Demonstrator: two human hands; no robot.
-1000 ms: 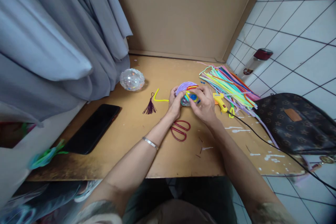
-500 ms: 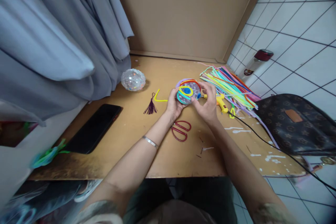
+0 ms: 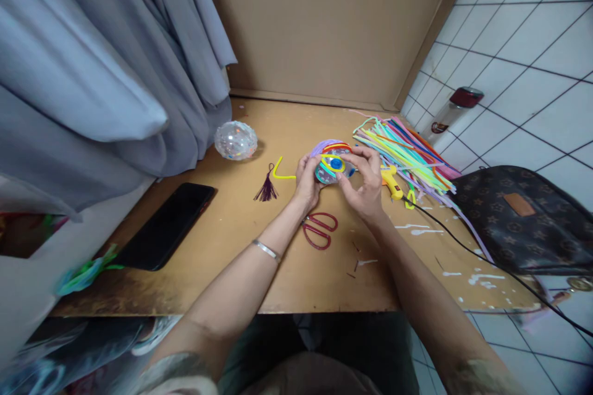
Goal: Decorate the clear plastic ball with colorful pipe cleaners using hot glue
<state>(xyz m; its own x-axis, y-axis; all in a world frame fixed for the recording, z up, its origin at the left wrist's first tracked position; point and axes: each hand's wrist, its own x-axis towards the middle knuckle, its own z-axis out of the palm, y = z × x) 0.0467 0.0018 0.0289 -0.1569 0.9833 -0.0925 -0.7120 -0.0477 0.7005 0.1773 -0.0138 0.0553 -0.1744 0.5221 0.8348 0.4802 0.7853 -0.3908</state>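
A clear ball point(image 3: 327, 175) trimmed with coloured pipe cleaners is held above the table. Purple, red and orange strands curve along its top, and a yellow loop surrounds a blue coil on its face. My left hand point(image 3: 306, 180) grips the ball from the left, its fingers partly hidden behind. Thumb and fingers of my right hand point(image 3: 368, 188) close on the ball's right side by the yellow loop. Red-handled scissors point(image 3: 319, 229) lie below, their blades hidden under my left wrist. Left of my hands are a bent yellow pipe cleaner point(image 3: 277, 173) and a dark purple tassel point(image 3: 266, 189).
Another clear ball point(image 3: 236, 141) sits by the grey curtain point(image 3: 185, 43). A yellow glue gun point(image 3: 393, 184), its cable running right, lies beside a pipe cleaner pile point(image 3: 407, 151). A phone point(image 3: 167, 227) lies left; a dark bag point(image 3: 532, 228) and a bottle point(image 3: 447, 118) stand right.
The ball has turned and shifted slightly right in my hands. My right fingers have moved across its face toward the yellow loop, and my left fingers now sit higher.
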